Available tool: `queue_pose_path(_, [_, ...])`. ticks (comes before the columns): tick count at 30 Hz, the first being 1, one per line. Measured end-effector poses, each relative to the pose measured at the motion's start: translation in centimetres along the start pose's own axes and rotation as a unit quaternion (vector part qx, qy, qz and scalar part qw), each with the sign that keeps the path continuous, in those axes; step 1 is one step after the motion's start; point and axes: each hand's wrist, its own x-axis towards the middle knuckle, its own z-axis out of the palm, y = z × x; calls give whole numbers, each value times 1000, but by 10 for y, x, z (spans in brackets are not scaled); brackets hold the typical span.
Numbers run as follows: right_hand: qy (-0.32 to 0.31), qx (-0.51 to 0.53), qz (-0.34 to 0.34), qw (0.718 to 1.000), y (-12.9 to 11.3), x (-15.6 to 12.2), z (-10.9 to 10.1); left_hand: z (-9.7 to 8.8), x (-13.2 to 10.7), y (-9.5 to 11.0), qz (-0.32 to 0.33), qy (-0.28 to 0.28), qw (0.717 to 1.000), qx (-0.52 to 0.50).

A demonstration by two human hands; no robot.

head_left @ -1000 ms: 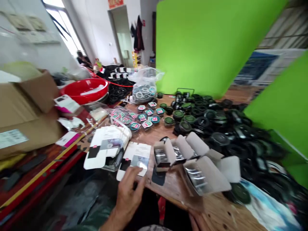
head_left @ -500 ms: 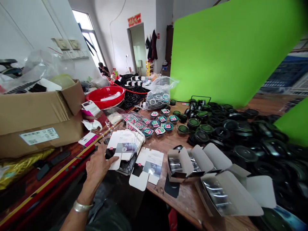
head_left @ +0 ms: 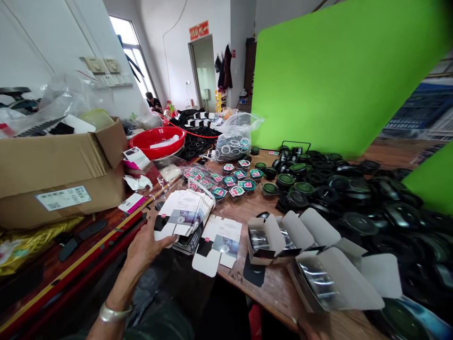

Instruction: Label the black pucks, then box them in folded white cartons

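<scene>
**On a wooden table [head_left: 274, 295], left hand [head_left: 150, 248] is meeting a fanned stack of white carton blanks [head_left: 186, 212]**

The left hand is pressing its fingers against the lower edge of the stack, with a metal bangle [head_left: 115, 312] sitting on the wrist. I cannot tell whether it is gripping. The right hand [head_left: 309, 329] is showing only at the bottom edge of the view, just below an open box and well apart from the left, so its hold cannot be told.

The stack is lying near the table's front edge, beside a flat unfolded blank [head_left: 217, 243]. To the right, 3 open white boxes [head_left: 272, 236] are holding silvery items. A cardboard carton [head_left: 60, 184] is standing at the left with its flaps up, and a red plastic basin [head_left: 157, 141] is holding a white comb-like item. A clear plastic bag [head_left: 235, 144] is bulging with rings. Small round tins with pink-and-teal labels [head_left: 237, 177] are spreading beyond the stack, while round black containers [head_left: 339, 193] are heaping up across the right side.
</scene>
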Motion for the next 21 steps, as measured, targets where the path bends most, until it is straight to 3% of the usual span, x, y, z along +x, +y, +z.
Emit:
queue_pose_path(2, [-2, 26, 7, 1000, -4, 28, 20, -5, -3, -6, 2, 17, 999, -45])
queue_pose_path(5, [-7, 67, 19, 998, -10, 47, 40, -9, -21, -9, 31, 120, 989, -85])
queue_pose_path(7, [-6, 91, 32, 995, -14, 35, 37, -3, -41, -7, 85, 181, 974, -106])
queue_pose_path(9, [1, 105, 48, 993, -22, 12, 23, 12, -66, -4, 140, 170, 965, -142])
queue_pose_path(12, [-53, 232, 122, 964, -47, -10, -1, 49, -99, -2, 183, 48, 959, -211])
queue_pose_path(14, [-155, 352, 189, 903, -65, -3, -12, 72, -114, -1, 176, -38, 950, -256])
queue_pose_path(16, [-197, 394, 203, 874, -76, 13, -19, 85, -121, 3, 160, -121, 922, -331])
queue_pose_path(19, [-213, 396, 167, 878, -77, 25, -22, 83, -121, 18, 133, -268, 842, -448])
queue_pose_path(21, [-223, 356, 141, 897, -71, 22, -20, 75, -119, 31, 111, -352, 802, -470])
